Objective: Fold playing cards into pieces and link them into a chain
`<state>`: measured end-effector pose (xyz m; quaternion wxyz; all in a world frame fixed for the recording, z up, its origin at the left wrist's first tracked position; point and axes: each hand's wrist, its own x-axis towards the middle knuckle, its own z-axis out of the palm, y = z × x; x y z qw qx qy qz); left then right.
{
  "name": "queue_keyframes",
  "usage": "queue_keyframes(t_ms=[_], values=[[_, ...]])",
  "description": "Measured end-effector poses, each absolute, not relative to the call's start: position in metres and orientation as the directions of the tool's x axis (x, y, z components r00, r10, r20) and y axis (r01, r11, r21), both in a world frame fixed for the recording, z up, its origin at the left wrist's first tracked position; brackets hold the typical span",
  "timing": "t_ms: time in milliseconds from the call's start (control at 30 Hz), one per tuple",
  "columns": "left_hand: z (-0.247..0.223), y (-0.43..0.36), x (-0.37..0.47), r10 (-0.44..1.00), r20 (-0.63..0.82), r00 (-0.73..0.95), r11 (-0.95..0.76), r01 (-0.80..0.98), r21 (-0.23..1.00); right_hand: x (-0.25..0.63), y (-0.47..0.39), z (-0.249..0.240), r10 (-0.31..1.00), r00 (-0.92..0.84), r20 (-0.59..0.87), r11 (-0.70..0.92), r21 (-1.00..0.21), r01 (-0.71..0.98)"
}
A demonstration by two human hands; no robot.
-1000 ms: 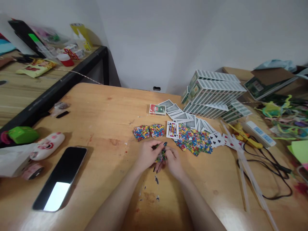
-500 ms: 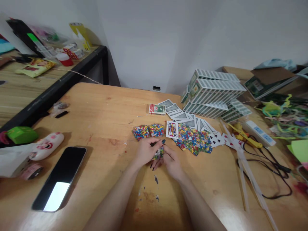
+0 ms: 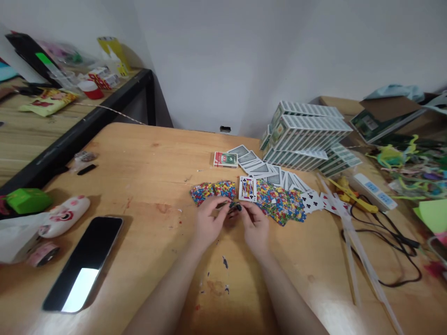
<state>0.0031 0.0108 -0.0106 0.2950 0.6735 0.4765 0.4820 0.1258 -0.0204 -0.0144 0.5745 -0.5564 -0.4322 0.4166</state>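
My left hand [image 3: 210, 222] and my right hand [image 3: 256, 226] meet over the middle of the table, thumbs and fingers pinched together. Between their fingertips is a playing card, seen nearly edge-on and mostly hidden. Just beyond my left hand lie small cards with a multicoloured speckled pattern [image 3: 224, 188]. More speckled cards [image 3: 279, 204] spread out to the right of my right hand. A face-up club court card [image 3: 247, 189] rests between the two groups, partly over the right one.
Face-down cards [image 3: 258, 166] fan out behind, beside a card box [image 3: 225, 159]. Stacked card boxes [image 3: 310, 132] stand at the back right. Clear strips [image 3: 363, 251], a yellow tool [image 3: 356, 195], a power strip [image 3: 375, 191] and black cable lie right. A phone [image 3: 85, 263] lies left.
My hands have turned the card so its face no longer shows. My right hand has drawn up level with the left, its fingers now pinching instead of spread beneath.
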Motion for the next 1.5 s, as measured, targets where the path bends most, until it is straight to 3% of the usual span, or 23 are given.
queue_keyframes(t_ms=[133,300,933,1167,1500], values=[[-0.007,0.003,0.003,0.866,0.473,0.165,-0.493,0.450,0.745,0.131,-0.023,-0.016,0.918,0.314,0.244,0.155,-0.947,0.283],[-0.007,0.002,0.004,0.805,0.559,0.197,-0.582,0.441,0.683,0.132,-0.025,-0.017,0.898,0.283,0.337,0.200,-0.885,0.419],[-0.010,-0.004,0.004,0.863,0.411,0.295,-0.505,0.460,0.730,0.133,-0.022,-0.016,0.892,0.303,0.335,0.196,-0.892,0.408],[-0.010,-0.005,0.002,0.846,0.396,0.356,-0.527,0.449,0.722,0.132,-0.021,-0.019,0.892,0.385,0.238,0.120,-0.944,0.306],[-0.010,-0.006,-0.002,0.838,0.303,0.454,-0.515,0.474,0.715,0.132,-0.021,-0.018,0.887,0.392,0.242,0.113,-0.939,0.326]])
